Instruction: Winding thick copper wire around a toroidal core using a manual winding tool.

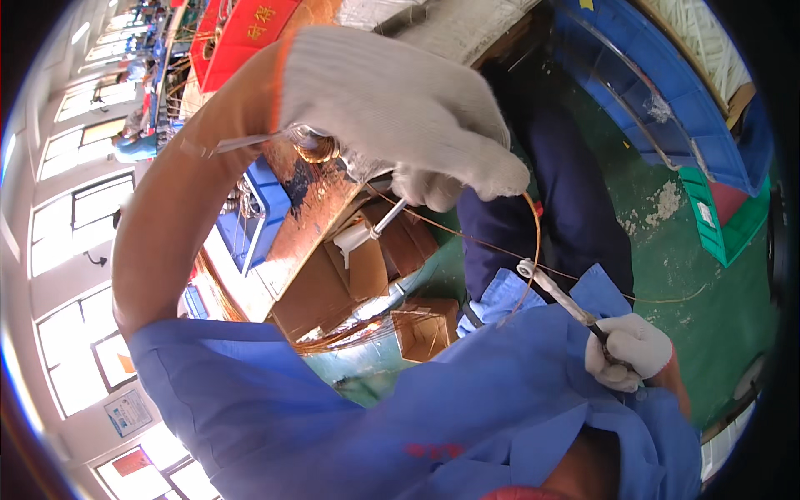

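My left hand, in a whitish knit glove, reaches across the upper middle with its fingers curled closed. A copper-coloured wire comes out at its fingertips and bends down in an arc. A thinner wire runs from under this hand toward the right. Below the fingers shows a metal rod with a pale forked end. At lower right my right hand, also gloved, is closed round the dark handle of a ring-headed wrench. The wrench's head lies close to the wires; contact cannot be made out.
A copper coil stands by my left wrist on the worn wooden bench. Blue bin and red bin sit along it. Cardboard boxes and wire bundles lie below. A large blue crate and green crate are at right.
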A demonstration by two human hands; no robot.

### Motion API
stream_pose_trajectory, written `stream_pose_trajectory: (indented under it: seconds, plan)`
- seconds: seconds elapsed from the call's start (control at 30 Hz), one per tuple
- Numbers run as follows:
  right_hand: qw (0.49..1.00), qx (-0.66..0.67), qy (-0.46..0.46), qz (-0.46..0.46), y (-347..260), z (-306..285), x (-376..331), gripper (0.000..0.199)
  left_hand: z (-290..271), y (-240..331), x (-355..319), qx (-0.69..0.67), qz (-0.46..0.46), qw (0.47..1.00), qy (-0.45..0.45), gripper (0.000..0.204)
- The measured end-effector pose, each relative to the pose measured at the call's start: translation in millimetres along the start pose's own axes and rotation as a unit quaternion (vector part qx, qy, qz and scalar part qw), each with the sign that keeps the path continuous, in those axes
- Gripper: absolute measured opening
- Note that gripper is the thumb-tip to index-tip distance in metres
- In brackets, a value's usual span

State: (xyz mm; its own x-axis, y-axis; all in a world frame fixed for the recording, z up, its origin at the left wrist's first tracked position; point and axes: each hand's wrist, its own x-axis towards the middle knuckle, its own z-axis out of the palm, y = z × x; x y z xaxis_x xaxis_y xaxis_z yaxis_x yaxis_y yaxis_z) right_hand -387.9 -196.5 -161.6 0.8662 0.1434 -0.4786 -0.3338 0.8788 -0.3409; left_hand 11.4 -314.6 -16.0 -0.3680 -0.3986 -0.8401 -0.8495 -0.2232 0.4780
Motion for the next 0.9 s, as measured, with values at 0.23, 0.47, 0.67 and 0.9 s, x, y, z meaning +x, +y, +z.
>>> stream_pose_trajectory:
  seconds: [0.23, 0.47, 0.67, 0.9]
  plan:
    - [0.994, 0.040, -0.088, -0.059, -43.5, 7.6, 94.6, 0.047, -32.7, -30.9, 17.4, -0.363, 0.053, 0.872, 0.323, 0.038]
    - [0.915, 0.313, -0.228, -0.111, -105.7, 123.3, 205.5, 0.050, -1.9, -187.3, -22.9, -0.526, 0.176, 0.621, 0.554, 0.029]
    - [0.934, 0.274, -0.230, 0.004, -32.1, 50.1, 122.1, 0.050, 77.6, -162.0, -60.9, -0.354, 0.255, 0.723, 0.536, 0.057]
    - [0.996, 0.049, -0.029, 0.071, -23.0, 8.5, 44.4, 0.039, 111.8, -112.2, -38.3, 0.075, 0.029, 0.766, 0.638, 0.066]
